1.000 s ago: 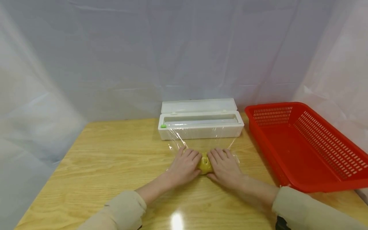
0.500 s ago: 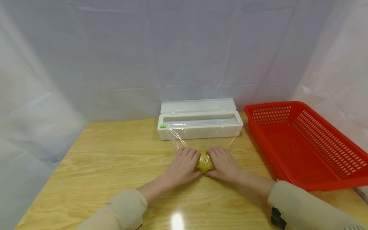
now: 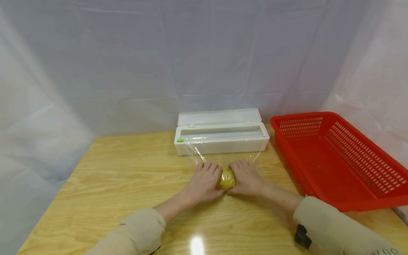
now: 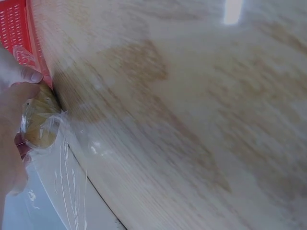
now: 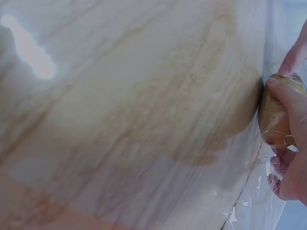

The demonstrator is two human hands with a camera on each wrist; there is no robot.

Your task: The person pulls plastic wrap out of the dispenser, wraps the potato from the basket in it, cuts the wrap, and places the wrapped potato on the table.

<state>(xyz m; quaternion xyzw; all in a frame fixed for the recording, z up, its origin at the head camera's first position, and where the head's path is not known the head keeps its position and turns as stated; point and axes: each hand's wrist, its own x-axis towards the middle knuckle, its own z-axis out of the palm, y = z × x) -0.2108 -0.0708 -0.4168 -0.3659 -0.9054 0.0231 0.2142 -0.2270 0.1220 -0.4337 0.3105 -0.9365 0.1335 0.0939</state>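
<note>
Wood-grain tabletop forms the work surface, with a bright glare spot near the front. Beige sleeves enter from the near side. Left hand and right hand: both partly closed, fingers curled over opposite sides of a yellow, fruit-like object, thumbs at its near side. Object position: between the hands, forward of the sleeves; whether its underside contacts the tabletop cannot be determined. Clear plastic film covers the object and extends, creased, over the front wall of the white cling-film dispenser behind. Red plastic basket: at the right, perforated side walls. Dispenser: rear of tabletop, just beside the basket, lid raised, green slider at the left end. Pale sheeting forms the backdrop.
</note>
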